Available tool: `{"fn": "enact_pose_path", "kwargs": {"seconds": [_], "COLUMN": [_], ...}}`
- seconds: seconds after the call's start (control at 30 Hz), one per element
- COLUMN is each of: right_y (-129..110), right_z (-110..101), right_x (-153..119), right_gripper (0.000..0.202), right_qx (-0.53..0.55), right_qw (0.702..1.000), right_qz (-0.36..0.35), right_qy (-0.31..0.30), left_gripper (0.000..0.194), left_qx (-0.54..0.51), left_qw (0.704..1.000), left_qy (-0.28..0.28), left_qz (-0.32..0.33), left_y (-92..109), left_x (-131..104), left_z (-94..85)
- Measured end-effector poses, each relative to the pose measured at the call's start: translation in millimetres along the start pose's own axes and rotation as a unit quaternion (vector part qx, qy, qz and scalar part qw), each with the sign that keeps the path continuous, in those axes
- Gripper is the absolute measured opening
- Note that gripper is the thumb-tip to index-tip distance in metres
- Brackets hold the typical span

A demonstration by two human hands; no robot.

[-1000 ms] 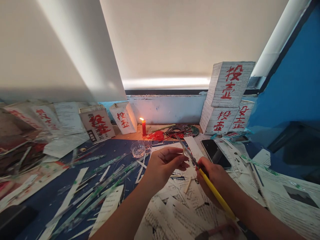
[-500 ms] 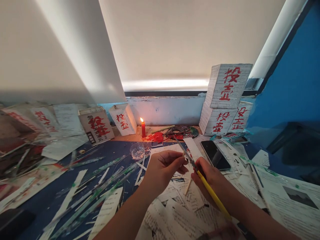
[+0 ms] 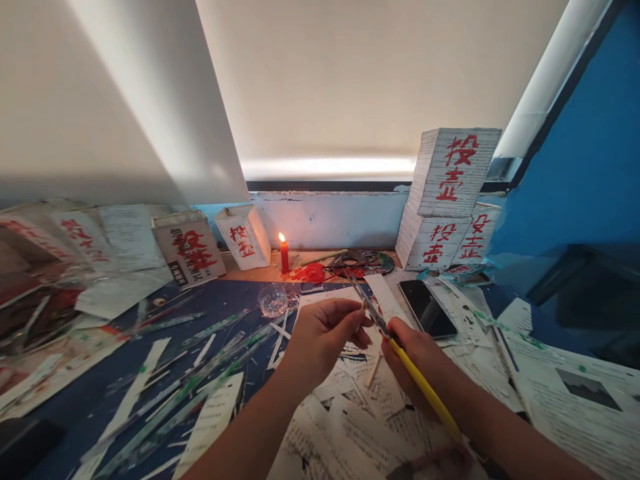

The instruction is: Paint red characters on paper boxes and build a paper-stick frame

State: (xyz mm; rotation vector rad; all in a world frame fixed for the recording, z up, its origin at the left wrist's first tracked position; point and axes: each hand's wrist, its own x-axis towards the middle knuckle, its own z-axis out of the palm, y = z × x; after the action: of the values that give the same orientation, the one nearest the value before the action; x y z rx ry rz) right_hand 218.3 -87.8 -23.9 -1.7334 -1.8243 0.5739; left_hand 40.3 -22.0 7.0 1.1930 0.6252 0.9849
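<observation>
My left hand (image 3: 327,333) pinches a small pale stick (image 3: 365,303) between thumb and fingertips, over the printed papers. Wrapped round a yellow-handled metal tool (image 3: 425,387), my right hand (image 3: 413,347) is just to the right. The tool's long metal end (image 3: 370,303) points up and left, close beside the pinched stick; whether they touch is hard to tell. Another thin pale stick (image 3: 373,371) lies on the papers below my hands. Printed paper scraps (image 3: 350,433) cover the surface under both wrists.
A lit red candle (image 3: 285,257) stands behind my left hand, near a clear round dish (image 3: 273,301). A phone (image 3: 427,308) lies to the right. Paper boxes with red characters (image 3: 450,173) stand at the back. Clear and green strips (image 3: 200,373) lie left.
The whole view has shifted slightly, so things sit a little further left. Both hands keep nearly the same pose, with the stick and the tool still held.
</observation>
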Motion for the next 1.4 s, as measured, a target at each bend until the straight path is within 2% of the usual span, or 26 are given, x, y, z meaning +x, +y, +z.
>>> {"fn": "enact_pose_path", "kwargs": {"seconds": [0.27,0.5,0.6,0.73,0.83,0.93,1.13,1.3,1.4], "right_y": [6.6,4.0,4.2,1.7,2.9,10.6,16.8,8.6,3.8], "right_z": [-3.8,-2.9,-0.1,-2.6,-8.8,-13.9,-24.1,-33.1,-30.5], "right_x": [-0.2,-2.2,2.2,8.5,8.1,6.3,3.7,-4.6,-12.6], "right_gripper": [0.03,0.015,0.01,0.019,0.02,0.022,0.028,0.031,0.026], "right_qx": [0.112,0.068,0.041,0.021,0.026,0.004,-0.11,-0.179,-0.161], "right_qw": [0.993,0.997,0.999,0.994,0.991,0.995,0.993,0.98,0.979], "right_qz": [0.013,-0.013,-0.015,-0.03,-0.041,-0.032,-0.005,-0.015,-0.048], "right_qy": [-0.046,-0.022,0.024,0.104,0.125,0.094,-0.036,-0.089,-0.117], "left_gripper": [0.018,0.016,0.015,0.017,0.021,0.025,0.022,0.016,0.013], "left_qx": [0.042,0.055,0.043,0.021,-0.007,-0.03,-0.044,0.027,0.071], "left_qw": [0.999,0.998,0.999,0.998,0.999,0.999,0.998,0.995,0.991], "left_qy": [-0.006,-0.009,-0.016,-0.043,-0.034,-0.021,0.003,0.054,0.074], "left_qz": [-0.024,-0.024,-0.019,-0.034,-0.008,0.011,0.044,0.084,0.09], "left_y": [-4.6,-0.1,-1.1,-4.6,-3.7,-0.6,6.4,21.5,25.8], "left_x": [-2.5,-4.2,-6.5,-6.0,-1.6,2.0,0.9,-1.6,-1.3], "left_z": [5.1,7.0,9.7,9.8,3.1,-3.5,-7.9,-12.3,-12.1]}}
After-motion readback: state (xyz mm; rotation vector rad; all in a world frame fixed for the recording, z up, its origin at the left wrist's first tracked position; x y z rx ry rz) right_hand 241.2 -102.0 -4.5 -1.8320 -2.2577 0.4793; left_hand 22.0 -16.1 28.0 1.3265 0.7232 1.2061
